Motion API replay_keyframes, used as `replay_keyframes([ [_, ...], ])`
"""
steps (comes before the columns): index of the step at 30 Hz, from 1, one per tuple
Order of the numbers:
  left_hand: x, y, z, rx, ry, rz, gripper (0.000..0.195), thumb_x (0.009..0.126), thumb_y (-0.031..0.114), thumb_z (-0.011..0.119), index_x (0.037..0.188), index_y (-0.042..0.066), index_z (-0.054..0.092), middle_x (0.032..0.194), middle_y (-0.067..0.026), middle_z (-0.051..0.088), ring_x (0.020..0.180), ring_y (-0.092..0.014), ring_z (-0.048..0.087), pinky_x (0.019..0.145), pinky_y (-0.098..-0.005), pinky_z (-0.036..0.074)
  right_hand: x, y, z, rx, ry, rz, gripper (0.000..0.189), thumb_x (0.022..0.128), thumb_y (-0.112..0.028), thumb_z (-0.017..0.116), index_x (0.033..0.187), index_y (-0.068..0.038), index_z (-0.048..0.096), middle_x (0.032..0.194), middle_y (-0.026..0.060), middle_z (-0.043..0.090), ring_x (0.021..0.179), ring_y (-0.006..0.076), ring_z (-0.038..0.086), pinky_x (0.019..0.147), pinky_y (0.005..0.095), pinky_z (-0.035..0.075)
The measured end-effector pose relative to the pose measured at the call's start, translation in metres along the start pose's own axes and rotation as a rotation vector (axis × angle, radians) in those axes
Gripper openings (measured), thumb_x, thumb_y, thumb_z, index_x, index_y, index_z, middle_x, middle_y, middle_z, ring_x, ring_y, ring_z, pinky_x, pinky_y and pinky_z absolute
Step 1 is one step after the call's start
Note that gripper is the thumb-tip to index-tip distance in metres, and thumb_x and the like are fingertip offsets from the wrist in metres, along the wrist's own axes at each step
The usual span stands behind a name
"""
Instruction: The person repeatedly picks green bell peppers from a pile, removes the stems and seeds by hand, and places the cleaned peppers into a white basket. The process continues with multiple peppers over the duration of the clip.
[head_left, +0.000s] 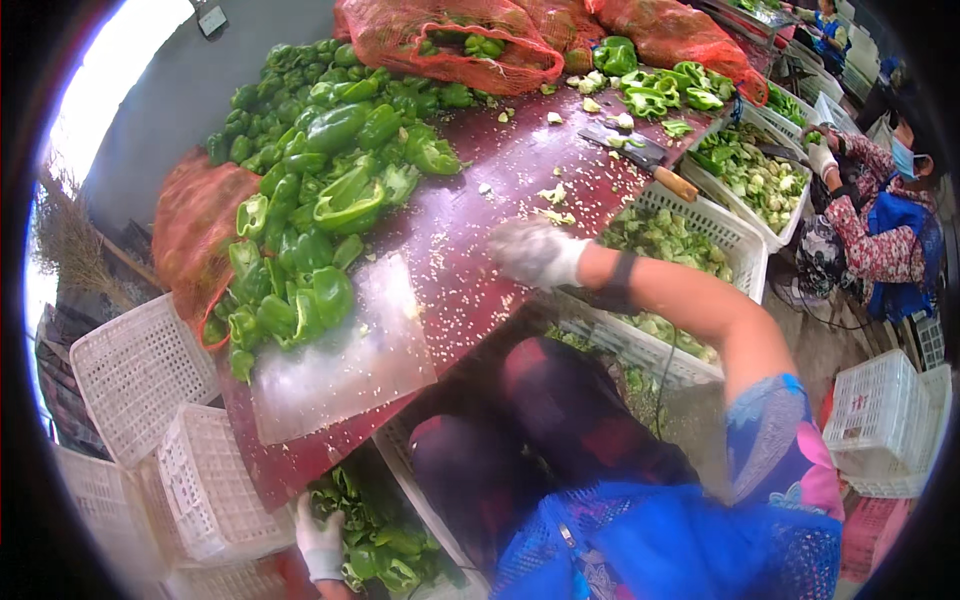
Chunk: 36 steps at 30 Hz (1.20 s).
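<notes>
My left hand (319, 536), in a white glove, is low at the near side of the table, at the edge of a crate of cut green bell peppers (382, 551). Its thumb and fingers are apart, and I see nothing held between them. My right hand (536, 253), in a soiled white glove, is over the red tabletop (480, 300) and blurred by motion; whether it holds anything cannot be made out. Pale seeds lie scattered around it. A knife with a wooden handle (675, 184) rests beyond it at the table's right edge. Green bell peppers (300, 202), whole and cut, are heaped on the left.
Red mesh sacks (465, 45) stand at the back. A clear plastic sheet (352, 360) lies on the near tabletop. At the right is a white crate of pepper cores (739, 232). Empty crates (142, 375) stand at the left. A masked co-worker (885, 217) sits at the right.
</notes>
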<state>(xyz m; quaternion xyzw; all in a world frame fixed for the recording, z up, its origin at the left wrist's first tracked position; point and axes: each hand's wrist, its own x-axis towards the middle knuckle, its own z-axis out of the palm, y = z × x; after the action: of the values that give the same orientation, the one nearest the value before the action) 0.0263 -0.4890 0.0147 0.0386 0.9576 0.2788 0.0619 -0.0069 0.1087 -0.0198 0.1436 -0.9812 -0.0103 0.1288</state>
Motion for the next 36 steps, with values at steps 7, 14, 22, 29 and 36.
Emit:
replay_keyframes([
  [7, 0.200, 0.174, 0.035, 0.088, 0.162, 0.688, 0.058, 0.083, 0.012, 0.073, 0.136, 0.000, 0.053, 0.133, -0.0215, 0.056, 0.124, -0.036, 0.054, 0.107, -0.0408, 0.041, 0.006, 0.074, -0.047, 0.026, -0.430, 0.374, 0.047, 0.087, -0.041, 0.065, 0.119, -0.006, 0.061, 0.116, 0.0169, 0.065, 0.110, 0.0348, 0.064, 0.092, 0.0490, 0.052],
  [14, 0.424, 0.358, 0.121, 0.390, 0.064, 0.805, 0.064, 0.091, 0.054, 0.062, 0.139, 0.014, 0.053, 0.137, -0.0179, 0.057, 0.128, -0.039, 0.051, 0.107, -0.0515, 0.039, 0.196, 0.116, 0.024, 0.409, -0.146, 0.492, 0.067, 0.077, -0.041, 0.075, 0.130, -0.005, 0.055, 0.129, 0.0281, 0.055, 0.121, 0.0433, 0.055, 0.101, 0.0472, 0.048],
  [22, 0.437, 0.370, 0.155, 0.496, -0.155, 0.737, 0.068, 0.076, 0.048, 0.074, 0.135, 0.018, 0.059, 0.131, -0.0172, 0.061, 0.130, -0.043, 0.047, 0.109, -0.0472, 0.041, 0.210, 0.091, 0.076, 0.206, 0.053, 0.359, 0.052, 0.074, -0.016, 0.070, 0.120, -0.002, 0.050, 0.119, 0.0223, 0.055, 0.107, 0.0422, 0.058, 0.090, 0.0483, 0.052],
  [29, 0.346, 0.335, 0.136, 0.414, -0.088, 1.007, 0.059, 0.071, 0.033, 0.079, 0.125, 0.014, 0.064, 0.124, -0.0130, 0.063, 0.130, -0.044, 0.046, 0.104, -0.0560, 0.042, 0.154, 0.069, 0.024, 0.338, 0.106, 0.039, 0.056, 0.078, -0.048, 0.077, 0.110, -0.005, 0.061, 0.110, 0.0170, 0.063, 0.103, 0.0352, 0.063, 0.085, 0.0460, 0.053],
  [36, 0.295, 0.322, 0.124, 0.553, -0.098, 1.163, 0.063, 0.061, 0.024, 0.084, 0.121, 0.017, 0.064, 0.123, -0.0082, 0.059, 0.127, -0.042, 0.044, 0.097, -0.0547, 0.040, 0.301, 0.155, 0.014, 0.116, 0.304, 0.182, 0.047, 0.080, -0.030, 0.073, 0.120, -0.009, 0.062, 0.124, 0.0116, 0.062, 0.117, 0.0339, 0.058, 0.096, 0.0493, 0.049],
])
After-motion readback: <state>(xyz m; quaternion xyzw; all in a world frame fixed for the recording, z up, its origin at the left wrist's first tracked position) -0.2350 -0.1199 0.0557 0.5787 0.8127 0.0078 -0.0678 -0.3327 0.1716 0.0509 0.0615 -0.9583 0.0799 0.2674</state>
